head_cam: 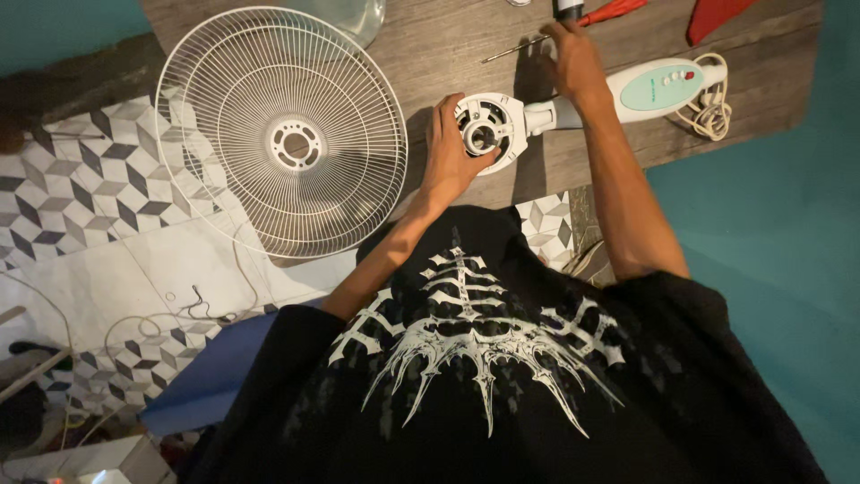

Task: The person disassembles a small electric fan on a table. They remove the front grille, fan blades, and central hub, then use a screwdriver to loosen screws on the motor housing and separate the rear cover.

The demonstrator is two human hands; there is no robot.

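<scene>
Two hands busy: my left hand (452, 148) wraps bare motor housing (488, 130); my right hand (573, 58) closes on screwdriver (573, 25); grille (282, 134) already off, reassembly pending

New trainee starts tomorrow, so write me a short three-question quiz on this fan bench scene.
1. True or false: the left hand rests on the round white fan motor housing.
2. Which lies left of the motor housing?
A. the white wire fan guard
B. the coiled power cord
C. the red-handled screwdriver
3. Fill in: the right hand reaches towards the far edge of the wooden table, close to the ______.

Key:
1. True.
2. A. The guard lies flat, partly over the table's edge; the cord sits at the far right, by the fan's control base.
3. Screwdriver. Whether the fingers grip it cannot be told.
</scene>
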